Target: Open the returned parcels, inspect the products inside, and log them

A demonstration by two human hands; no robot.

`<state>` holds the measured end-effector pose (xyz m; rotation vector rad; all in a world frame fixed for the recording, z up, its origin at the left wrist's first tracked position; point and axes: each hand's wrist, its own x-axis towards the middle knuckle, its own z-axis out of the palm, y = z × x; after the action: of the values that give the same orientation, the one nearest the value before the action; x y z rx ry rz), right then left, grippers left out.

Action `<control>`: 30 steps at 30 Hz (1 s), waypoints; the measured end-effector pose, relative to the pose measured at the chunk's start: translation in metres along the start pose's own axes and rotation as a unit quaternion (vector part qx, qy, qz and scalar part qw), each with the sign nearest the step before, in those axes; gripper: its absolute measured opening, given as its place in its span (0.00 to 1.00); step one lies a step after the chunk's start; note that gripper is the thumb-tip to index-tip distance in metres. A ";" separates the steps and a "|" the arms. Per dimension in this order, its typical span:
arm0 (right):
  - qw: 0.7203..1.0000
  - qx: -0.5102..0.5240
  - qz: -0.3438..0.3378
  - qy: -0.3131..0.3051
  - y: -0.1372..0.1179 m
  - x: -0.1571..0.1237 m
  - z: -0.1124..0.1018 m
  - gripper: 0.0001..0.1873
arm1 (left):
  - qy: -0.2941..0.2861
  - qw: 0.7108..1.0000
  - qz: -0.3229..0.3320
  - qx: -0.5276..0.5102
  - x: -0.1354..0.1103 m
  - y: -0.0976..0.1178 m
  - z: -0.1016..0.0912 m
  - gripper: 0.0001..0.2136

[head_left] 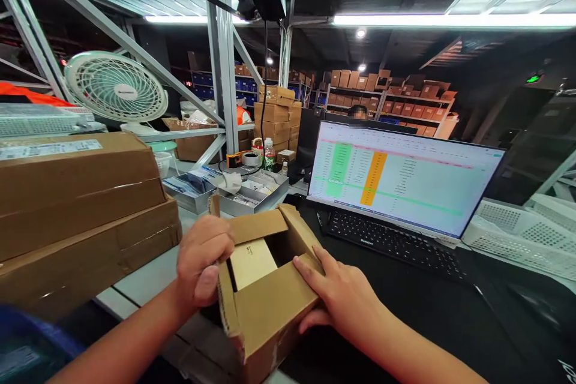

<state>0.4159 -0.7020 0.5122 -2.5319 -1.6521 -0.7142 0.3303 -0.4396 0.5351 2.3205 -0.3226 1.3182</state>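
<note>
A small brown cardboard box (265,306) stands in front of me with its top flaps half open. A pale flat item (252,263) lies inside it. My left hand (202,261) is curled over the box's left flap, fingers closed on the flap edge. My right hand (339,294) lies flat on the near right flap, fingers stretched out and pressing on it.
Stacked long cardboard boxes (85,216) fill the left. A keyboard (391,246) and monitor (400,177) stand behind the box. A grey tray of small items (252,189), a fan (114,90), white baskets (522,234) at right. Another person sits behind the monitor.
</note>
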 end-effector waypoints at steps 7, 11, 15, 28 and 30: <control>0.998 0.002 0.003 0.067 0.004 -0.012 0.009 0.59 | 0.061 0.996 -0.047 0.037 -0.082 -0.027 -0.013 0.41; 0.996 0.036 -0.030 0.074 0.008 -0.011 0.001 0.58 | -0.085 0.990 -0.036 0.109 -0.144 -0.034 -0.022 0.34; 0.981 0.140 -0.134 -0.005 0.007 0.015 -0.016 0.47 | -0.159 0.981 0.002 0.107 -0.126 -0.019 -0.044 0.34; 0.927 0.120 -0.253 0.250 -0.009 -0.049 -0.051 0.08 | -0.410 0.903 -0.003 0.129 0.005 -0.024 -0.054 0.22; 0.933 0.125 -0.247 0.230 -0.015 -0.056 -0.044 0.09 | -0.392 0.912 -0.039 0.111 0.012 -0.034 -0.054 0.27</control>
<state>0.3684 -0.7555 0.5265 -1.6185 -2.0362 -0.9596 0.3100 -0.3833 0.5602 2.9361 -0.3238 0.3292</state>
